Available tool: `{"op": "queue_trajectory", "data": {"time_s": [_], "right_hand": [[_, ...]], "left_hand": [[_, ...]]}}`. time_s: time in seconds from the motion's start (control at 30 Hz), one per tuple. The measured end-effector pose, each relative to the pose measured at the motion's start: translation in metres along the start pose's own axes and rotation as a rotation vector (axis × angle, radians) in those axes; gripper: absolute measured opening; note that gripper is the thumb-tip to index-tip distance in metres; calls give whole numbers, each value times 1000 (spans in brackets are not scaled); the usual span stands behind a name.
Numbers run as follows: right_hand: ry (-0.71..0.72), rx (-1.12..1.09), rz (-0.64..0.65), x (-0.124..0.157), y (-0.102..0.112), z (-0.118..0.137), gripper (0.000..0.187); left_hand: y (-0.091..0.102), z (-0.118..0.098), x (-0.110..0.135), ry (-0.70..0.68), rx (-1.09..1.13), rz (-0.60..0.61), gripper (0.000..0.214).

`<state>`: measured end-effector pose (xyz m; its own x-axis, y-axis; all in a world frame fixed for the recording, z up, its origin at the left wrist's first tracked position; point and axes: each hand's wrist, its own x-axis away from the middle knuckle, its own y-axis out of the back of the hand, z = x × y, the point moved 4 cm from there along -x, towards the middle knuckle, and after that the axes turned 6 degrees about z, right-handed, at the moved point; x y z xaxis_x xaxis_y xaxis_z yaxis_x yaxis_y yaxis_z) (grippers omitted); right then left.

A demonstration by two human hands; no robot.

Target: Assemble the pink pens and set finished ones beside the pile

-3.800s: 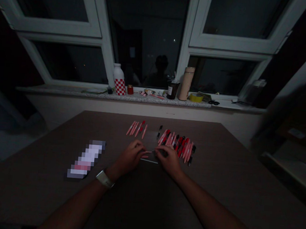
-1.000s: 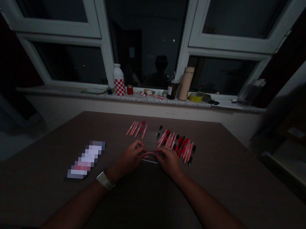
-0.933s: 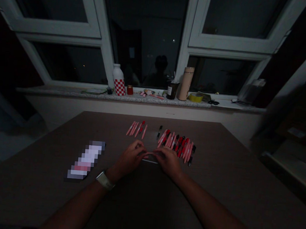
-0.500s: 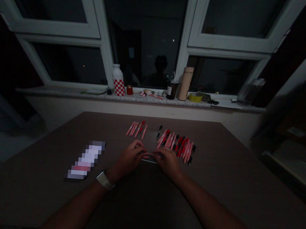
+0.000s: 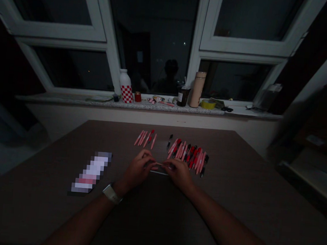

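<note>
My left hand (image 5: pixel 139 169) and my right hand (image 5: pixel 180 173) meet above the middle of the table, fingers closed. Between their fingertips runs a slim pink pen (image 5: pixel 159 164), mostly covered by the fingers and dim. Just below it shows a thin pale edge (image 5: pixel 159 172) of something I cannot make out. Beyond my right hand lies a dense row of pink, red and black pens (image 5: pixel 190 155), with a single black pen (image 5: pixel 170 142) at its left. Past my left hand, a smaller group of pink pens (image 5: pixel 143 138) includes a red-capped one.
A phone (image 5: pixel 91 172) with a blurred screen lies left of my left hand on the dark table (image 5: pixel 48 181). Along the windowsill (image 5: pixel 153 107) stand a checkered bottle (image 5: pixel 126 87), a red jar (image 5: pixel 137 96), a dark cup (image 5: pixel 183 97), a beige flask (image 5: pixel 197 90) and yellow tape (image 5: pixel 208 104).
Almost nothing differs. Both hands keep their place and grip, with only a slight shift at the fingertips, and the view has drifted a little.
</note>
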<state>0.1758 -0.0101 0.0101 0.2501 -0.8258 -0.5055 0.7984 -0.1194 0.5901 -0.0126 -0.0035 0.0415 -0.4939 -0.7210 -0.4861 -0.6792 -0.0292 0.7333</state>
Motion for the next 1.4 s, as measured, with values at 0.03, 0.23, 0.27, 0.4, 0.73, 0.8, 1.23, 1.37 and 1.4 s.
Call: {"op": "queue_trajectory", "data": {"time_s": [0.03, 0.23, 0.27, 0.4, 0.73, 0.8, 1.23, 1.37, 1.4], "right_hand": [[-3, -5, -1, 0, 0, 0, 9], [-25, -17, 9, 0, 1, 2, 9], [-27, -27, 8, 0, 1, 1, 9], [-34, -58, 4, 0, 0, 0, 11], [-29, -120, -2, 1, -4, 3, 9], [-22, -156, 10, 1, -5, 3, 10], [-33, -230, -1, 1, -4, 4, 12], [9, -140, -6, 2, -4, 4, 9], [18, -122, -5, 2, -4, 5, 9]], "left_hand": [[0, 0, 0, -2, -5, -1, 12], [1, -1, 0, -4, 7, 0, 14], [1, -1, 0, -6, 15, -2, 14], [1, -1, -1, -1, 27, -11, 14], [-6, 2, 1, 12, 64, 73, 14], [-8, 1, 1, 2, 64, 90, 15], [-8, -2, 0, -12, 75, 86, 14], [-7, -3, 0, 0, 100, 89, 15], [-8, -4, 0, 5, 109, 95, 15]]}}
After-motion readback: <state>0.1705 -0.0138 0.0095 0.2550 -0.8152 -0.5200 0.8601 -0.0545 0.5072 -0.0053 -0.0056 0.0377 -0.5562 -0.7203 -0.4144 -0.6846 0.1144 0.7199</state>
